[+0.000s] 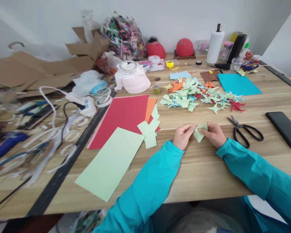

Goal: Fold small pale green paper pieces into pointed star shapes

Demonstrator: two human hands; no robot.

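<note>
Between my two hands, just above the wooden table, is a small piece of folded pale green paper with its point downward. My left hand pinches its left edge between thumb and fingers. On the other side my right hand grips it, thumb pressed on the front and fingers behind. Left of my hands lie several small pale green paper squares and a large pale green sheet. Beyond my hands a pile of folded paper shapes spreads out, mostly green with some orange, blue and red.
Black-handled scissors and a black phone lie to the right. Red sheets lie at left, blue paper at back right. A white cap-like object stands behind. Cables, a glue gun and cardboard crowd the far left.
</note>
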